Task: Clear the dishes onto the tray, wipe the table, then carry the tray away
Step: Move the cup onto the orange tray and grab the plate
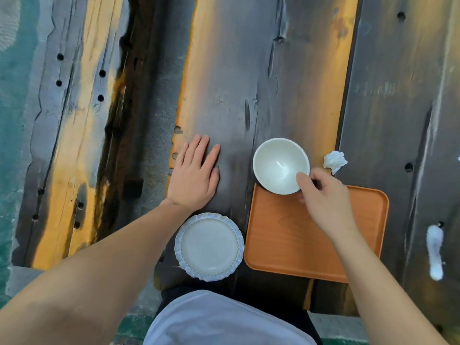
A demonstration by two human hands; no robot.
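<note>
A white bowl [278, 163] with a dark outside hangs over the far left corner of the orange tray [286, 240]. My right hand [323, 197] pinches the bowl's near right rim, thumb inside. My left hand [193, 175] rests flat on the dark wooden table [234, 83], fingers straight, to the left of the bowl. A small white plate [209, 246] with a bluish scalloped rim sits at the table's near edge, just left of the tray. A crumpled white tissue [334, 161] lies on the table beyond the tray's far right side.
The table is made of weathered planks with gaps and bolt holes; a wide gap [149, 120] runs down its left side. A white smear [435, 252] marks the right plank. Green floor [15, 108] shows at far left. My torso is at the bottom.
</note>
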